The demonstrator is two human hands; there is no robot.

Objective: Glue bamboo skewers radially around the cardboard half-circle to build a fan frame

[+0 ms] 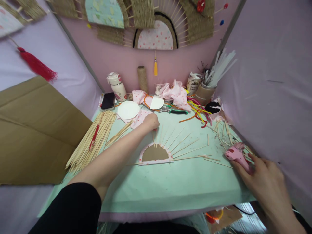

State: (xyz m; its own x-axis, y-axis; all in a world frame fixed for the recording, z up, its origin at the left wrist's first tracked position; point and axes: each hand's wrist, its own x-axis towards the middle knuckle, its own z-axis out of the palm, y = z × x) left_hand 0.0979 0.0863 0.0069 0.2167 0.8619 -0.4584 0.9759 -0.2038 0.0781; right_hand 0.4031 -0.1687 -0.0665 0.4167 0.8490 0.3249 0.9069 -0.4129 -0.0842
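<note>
On the table lies a half-circle cardboard piece [155,153] with a pink-dotted cloth border. Thin wooden sticks [179,135] fan out from its curved edge to the right. Above the top of the arc, my left hand [151,121] is closed, fingers pointing down, on a thin wooden stick [153,139]; the fingertips are mostly hidden. Far to the right, my right hand [266,177] is wrapped around the handle of a pink glue gun [237,154], which rests over loose stick pieces at the table's edge.
A large bundle of sticks [91,143] lies left beside a cardboard sheet [36,130]. Behind are a white disc [128,110], green-handled pliers [177,112], pink cloth [176,94], a bottle [117,86], a twine roll [142,79] and a can of white glue sticks [206,92].
</note>
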